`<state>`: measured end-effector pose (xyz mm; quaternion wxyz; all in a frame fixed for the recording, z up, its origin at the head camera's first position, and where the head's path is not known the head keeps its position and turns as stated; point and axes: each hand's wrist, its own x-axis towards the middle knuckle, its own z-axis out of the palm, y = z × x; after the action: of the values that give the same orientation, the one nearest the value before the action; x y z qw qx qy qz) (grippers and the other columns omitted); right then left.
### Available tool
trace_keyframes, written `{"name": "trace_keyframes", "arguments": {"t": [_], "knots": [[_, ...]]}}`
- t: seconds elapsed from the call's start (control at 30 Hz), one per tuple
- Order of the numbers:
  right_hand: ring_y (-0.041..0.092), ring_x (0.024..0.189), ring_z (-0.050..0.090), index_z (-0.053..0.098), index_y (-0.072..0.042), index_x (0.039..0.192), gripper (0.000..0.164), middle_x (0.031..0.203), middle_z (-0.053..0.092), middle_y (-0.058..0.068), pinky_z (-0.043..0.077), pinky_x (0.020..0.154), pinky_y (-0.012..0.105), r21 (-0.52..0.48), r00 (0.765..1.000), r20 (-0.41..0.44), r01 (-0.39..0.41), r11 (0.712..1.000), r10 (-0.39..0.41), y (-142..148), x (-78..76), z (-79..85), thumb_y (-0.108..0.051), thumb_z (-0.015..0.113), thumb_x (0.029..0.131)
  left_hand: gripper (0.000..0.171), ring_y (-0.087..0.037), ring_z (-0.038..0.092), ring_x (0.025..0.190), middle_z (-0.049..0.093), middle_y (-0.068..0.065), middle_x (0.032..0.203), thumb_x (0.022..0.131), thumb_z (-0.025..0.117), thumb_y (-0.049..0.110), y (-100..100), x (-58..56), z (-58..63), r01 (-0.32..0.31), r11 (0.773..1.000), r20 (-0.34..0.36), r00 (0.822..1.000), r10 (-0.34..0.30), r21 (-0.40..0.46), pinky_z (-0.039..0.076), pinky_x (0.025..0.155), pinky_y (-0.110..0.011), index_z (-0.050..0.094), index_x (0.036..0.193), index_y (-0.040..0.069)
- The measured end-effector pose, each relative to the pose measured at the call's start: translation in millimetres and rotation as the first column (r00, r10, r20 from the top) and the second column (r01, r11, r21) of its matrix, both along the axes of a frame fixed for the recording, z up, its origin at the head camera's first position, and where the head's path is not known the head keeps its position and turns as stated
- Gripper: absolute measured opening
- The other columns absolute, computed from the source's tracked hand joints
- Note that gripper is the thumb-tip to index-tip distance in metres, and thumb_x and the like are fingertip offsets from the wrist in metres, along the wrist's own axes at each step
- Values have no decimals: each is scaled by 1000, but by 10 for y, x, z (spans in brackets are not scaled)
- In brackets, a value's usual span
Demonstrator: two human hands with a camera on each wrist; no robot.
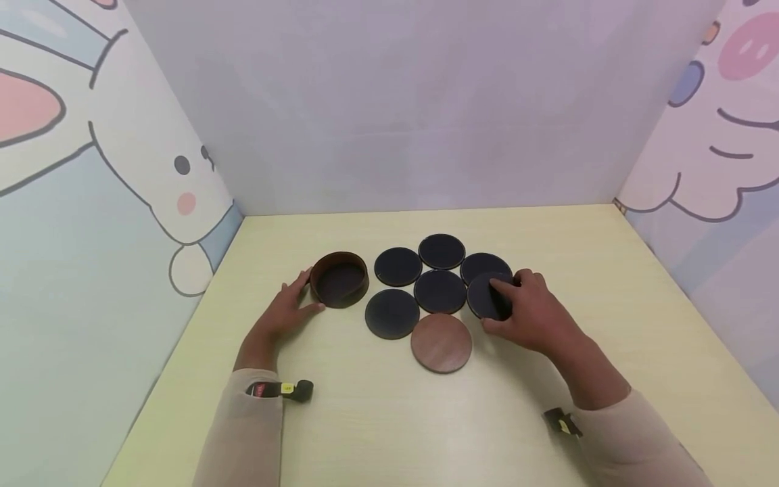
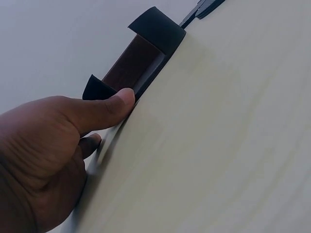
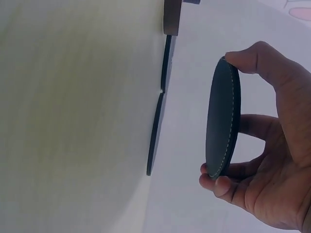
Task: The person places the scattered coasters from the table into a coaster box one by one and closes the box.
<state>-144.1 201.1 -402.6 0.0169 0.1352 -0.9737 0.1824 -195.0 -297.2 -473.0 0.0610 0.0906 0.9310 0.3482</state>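
My right hand (image 1: 535, 311) grips a round dark coaster (image 3: 221, 121) by its edge, thumb on one side and fingers on the other. The right wrist view shows this coaster raised off the table, with pale stitching along its rim. On the left, a round dark-brown coaster holder (image 1: 339, 303) stands on the table. My left hand (image 1: 286, 311) holds it by its near left side, the thumb (image 2: 116, 104) against its lower edge. Between the hands lie several black coasters (image 1: 440, 291) and one brown coaster (image 1: 441, 343), flat and close together.
The pale wooden table (image 1: 359, 419) runs back to a plain light wall (image 1: 389, 108). Side walls with cartoon drawings (image 1: 182, 169) stand to the left and right. One black coaster (image 1: 485, 262) lies partly behind the held one in the head view.
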Motion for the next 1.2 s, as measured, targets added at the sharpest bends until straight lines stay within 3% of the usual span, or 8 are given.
{"name": "trace_keyframes", "arguments": {"t": [0.3,0.57,0.87,1.2], "knots": [[52,119,49,61,-1,153,76,134,49,41,58,83,63,-40,995,-37,94,995,-96,-125,-60,76,-42,74,89,92,-60,1,166,16,-20,183,105,74,38,12,17,6,-17,1000,17,1000,17,9,3,135,-75,19,177,28],[53,123,48,59,0,155,78,139,47,43,60,85,66,-49,994,-45,100,994,-102,-270,-151,185,-43,74,91,93,-62,1,165,15,-21,183,104,75,41,2,8,-12,-14,1000,20,1000,14,-4,5,133,-78,18,177,26],[49,126,46,55,-4,159,83,139,46,36,60,86,62,-56,993,-7,116,992,-117,-491,-335,254,-48,70,91,94,-65,0,164,14,-23,182,104,74,45,-4,-7,-26,-11,1000,16,1000,11,-19,6,132,-80,18,177,26],[46,132,47,53,-10,162,83,145,46,34,62,89,61,-8,998,31,60,998,-60,-807,-523,283,-52,70,92,94,-64,1,165,14,-21,183,104,73,46,-2,28,-16,-25,1000,21,999,25,-17,7,133,-78,18,177,25]]}}
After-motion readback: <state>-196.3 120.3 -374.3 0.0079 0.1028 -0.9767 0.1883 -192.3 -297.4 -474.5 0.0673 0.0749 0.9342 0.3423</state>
